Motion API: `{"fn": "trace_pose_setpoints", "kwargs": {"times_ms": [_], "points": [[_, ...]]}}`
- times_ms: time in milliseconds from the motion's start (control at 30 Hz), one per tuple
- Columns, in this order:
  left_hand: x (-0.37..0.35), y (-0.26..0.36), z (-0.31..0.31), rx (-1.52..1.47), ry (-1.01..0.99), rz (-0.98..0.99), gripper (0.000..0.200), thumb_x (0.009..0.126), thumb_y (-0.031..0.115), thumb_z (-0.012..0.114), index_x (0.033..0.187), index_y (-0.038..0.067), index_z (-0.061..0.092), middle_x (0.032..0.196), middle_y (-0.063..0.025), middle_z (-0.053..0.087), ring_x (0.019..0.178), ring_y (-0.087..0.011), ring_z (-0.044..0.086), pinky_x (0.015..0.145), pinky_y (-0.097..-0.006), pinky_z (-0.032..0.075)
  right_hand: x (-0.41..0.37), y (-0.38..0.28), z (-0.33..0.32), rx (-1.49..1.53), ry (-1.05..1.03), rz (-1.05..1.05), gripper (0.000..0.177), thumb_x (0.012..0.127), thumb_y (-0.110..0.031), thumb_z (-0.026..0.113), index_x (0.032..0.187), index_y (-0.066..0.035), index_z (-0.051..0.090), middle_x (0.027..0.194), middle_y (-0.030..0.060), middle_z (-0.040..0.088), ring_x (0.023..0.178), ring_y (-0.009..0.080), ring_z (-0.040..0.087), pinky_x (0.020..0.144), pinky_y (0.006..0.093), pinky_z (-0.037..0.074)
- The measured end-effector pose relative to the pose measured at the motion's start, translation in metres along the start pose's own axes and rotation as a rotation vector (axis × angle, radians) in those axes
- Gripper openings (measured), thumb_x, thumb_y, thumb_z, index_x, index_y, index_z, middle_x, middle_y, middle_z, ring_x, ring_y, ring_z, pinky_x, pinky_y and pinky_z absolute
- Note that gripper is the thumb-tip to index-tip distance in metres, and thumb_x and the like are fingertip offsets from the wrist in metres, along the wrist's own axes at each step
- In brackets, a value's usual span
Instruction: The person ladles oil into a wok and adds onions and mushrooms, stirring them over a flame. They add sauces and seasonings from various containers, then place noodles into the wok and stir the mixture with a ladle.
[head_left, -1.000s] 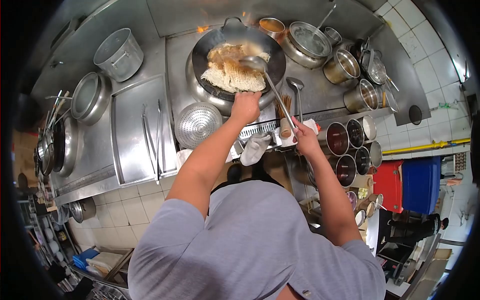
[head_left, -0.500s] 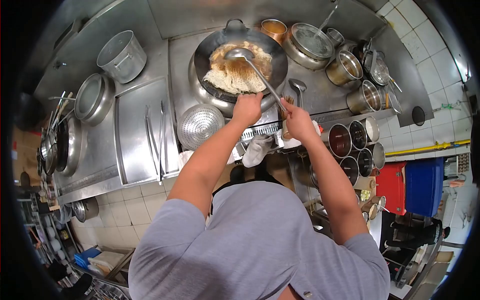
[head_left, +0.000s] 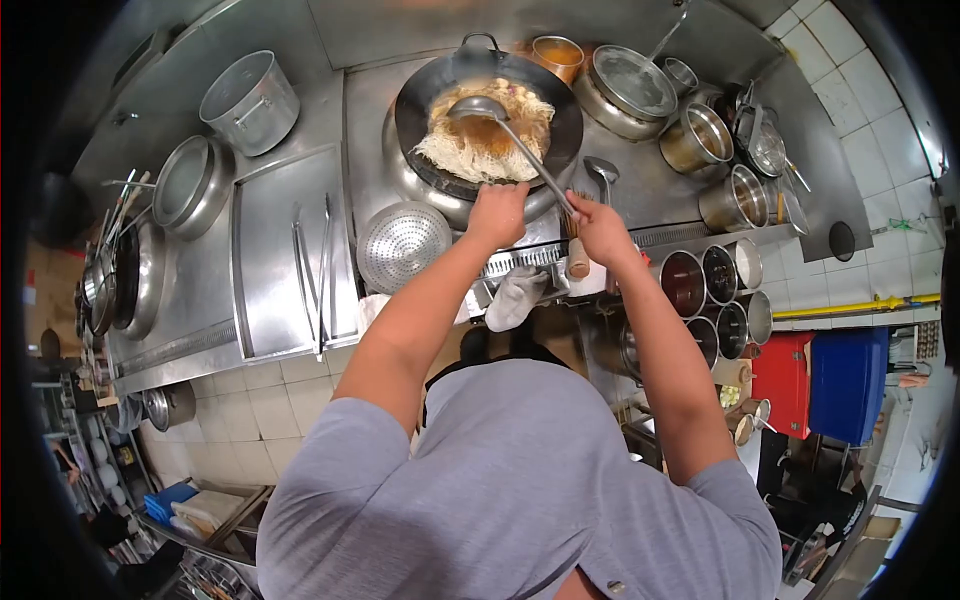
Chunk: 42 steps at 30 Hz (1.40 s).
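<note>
In front of me a large black wok [head_left: 558,95] rests on the stove, holding pale noodles [head_left: 460,150] with brown sauce and light chunks behind them. My left hand [head_left: 499,214] is closed at the wok's near edge; the part it grips is mostly hidden under the fingers. My right hand [head_left: 604,234] is wrapped round the end of a long metal ladle [head_left: 530,155]. The ladle's bowl is over the food in the wok, and its handle slants across the right side of the rim.
A perforated strainer [head_left: 404,248] lies left of the wok. Metal tongs [head_left: 308,280] lie on the tray further left, below a tall pot [head_left: 250,103]. A spatula [head_left: 602,172] and a wooden-handled brush [head_left: 578,258] are at right. Seasoning pots [head_left: 682,283] stand nearby.
The noodles look looser and flatter, with the sauce spread differently around them. The ladle's bowl stays over the wok, and both hands keep their grip. The whole view has shifted slightly.
</note>
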<state>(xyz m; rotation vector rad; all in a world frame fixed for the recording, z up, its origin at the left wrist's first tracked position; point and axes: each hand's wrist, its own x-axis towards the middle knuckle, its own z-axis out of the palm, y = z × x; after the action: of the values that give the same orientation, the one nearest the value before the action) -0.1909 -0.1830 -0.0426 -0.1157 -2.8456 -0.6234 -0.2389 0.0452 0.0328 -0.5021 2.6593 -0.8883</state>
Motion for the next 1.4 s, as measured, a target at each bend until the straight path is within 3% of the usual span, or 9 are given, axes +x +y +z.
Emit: {"fn": "trace_pose_setpoints", "kwargs": {"times_ms": [133,300,467,533,700,800,1067,1200,1400], "points": [[0.001,0.005,-0.004,0.002,-0.004,-0.014,0.031,0.086,0.010,0.069,0.116,0.005,0.064,0.102,-0.0186,0.077,0.101,-0.0402,0.074,0.092,-0.0536,0.050,-0.009,0.017,0.021,0.064,0.035,-0.038,0.044,0.111,-0.013,0.061,0.155,-0.018,0.065,0.122,0.0278,0.074,0.099,0.0331,0.073,0.097,0.0355,0.055],[0.003,0.002,-0.002,0.017,-0.037,-0.017,0.034,0.086,0.012,0.074,0.118,0.005,0.064,0.104,-0.0187,0.077,0.103,-0.0400,0.073,0.091,-0.0537,0.051,-0.018,-0.014,-0.024,0.355,-0.091,0.203,0.045,0.111,-0.013,0.062,0.156,-0.016,0.066,0.084,0.0025,0.063,0.069,0.0114,0.059,0.070,0.0324,0.054],[0.004,0.005,-0.001,0.021,-0.032,-0.020,0.036,0.088,0.015,0.076,0.121,0.004,0.065,0.104,-0.0186,0.077,0.103,-0.0404,0.073,0.091,-0.0542,0.051,-0.030,0.029,-0.007,0.353,0.005,0.089,0.047,0.112,-0.014,0.062,0.158,-0.020,0.063,0.084,0.0029,0.063,0.066,0.0114,0.057,0.068,0.0303,0.053],[0.003,0.006,-0.004,0.031,-0.047,-0.025,0.036,0.089,0.016,0.076,0.122,0.004,0.065,0.105,-0.0186,0.076,0.103,-0.0400,0.073,0.092,-0.0538,0.050,-0.036,0.029,-0.029,0.528,-0.200,0.378,0.049,0.112,-0.014,0.060,0.161,-0.021,0.060,0.084,0.0018,0.063,0.067,0.0110,0.056,0.068,0.0296,0.052],[0.003,0.008,-0.006,0.020,-0.049,-0.042,0.041,0.087,0.016,0.078,0.124,0.005,0.065,0.106,-0.0180,0.076,0.103,-0.0396,0.073,0.093,-0.0532,0.050,-0.045,0.085,0.000,0.341,0.063,-0.012,0.049,0.114,-0.013,0.056,0.162,-0.023,0.060,0.075,-0.0022,0.057,0.052,0.0084,0.046,0.045,0.0283,0.042],[0.002,0.013,-0.010,0.022,-0.066,-0.055,0.043,0.087,0.017,0.078,0.126,0.005,0.065,0.110,-0.0175,0.076,0.108,-0.0386,0.071,0.096,-0.0525,0.048,-0.045,0.076,-0.030,0.523,-0.142,0.348,0.050,0.112,-0.011,0.058,0.161,-0.023,0.062,0.082,0.0011,0.063,0.059,0.0083,0.049,0.053,0.0292,0.043],[0.000,0.019,-0.012,-0.010,-0.042,-0.102,0.046,0.088,0.016,0.079,0.130,0.006,0.065,0.115,-0.0170,0.075,0.113,-0.0381,0.068,0.100,-0.0516,0.046,0.001,0.066,-0.034,0.531,-0.033,0.281,0.050,0.113,-0.011,0.055,0.161,-0.026,0.061,0.079,0.0005,0.061,0.052,0.0085,0.044,0.045,0.0278,0.040],[0.002,0.019,-0.010,-0.020,-0.061,-0.135,0.047,0.089,0.017,0.078,0.133,0.005,0.065,0.116,-0.0175,0.075,0.113,-0.0382,0.068,0.101,-0.0516,0.046,0.022,0.074,-0.038,0.397,-0.009,0.081,0.050,0.109,-0.006,0.060,0.158,-0.013,0.063,0.087,0.0036,0.067,0.072,0.0111,0.059,0.073,0.0303,0.053],[0.001,0.025,-0.008,0.013,-0.087,-0.187,0.049,0.090,0.019,0.077,0.135,0.004,0.066,0.118,-0.0191,0.075,0.114,-0.0391,0.067,0.103,-0.0510,0.046,0.043,0.069,-0.035,0.369,-0.141,0.162,0.047,0.109,-0.006,0.060,0.155,-0.012,0.065,0.102,0.0125,0.076,0.083,0.0181,0.070,0.082,0.0337,0.057]]}}
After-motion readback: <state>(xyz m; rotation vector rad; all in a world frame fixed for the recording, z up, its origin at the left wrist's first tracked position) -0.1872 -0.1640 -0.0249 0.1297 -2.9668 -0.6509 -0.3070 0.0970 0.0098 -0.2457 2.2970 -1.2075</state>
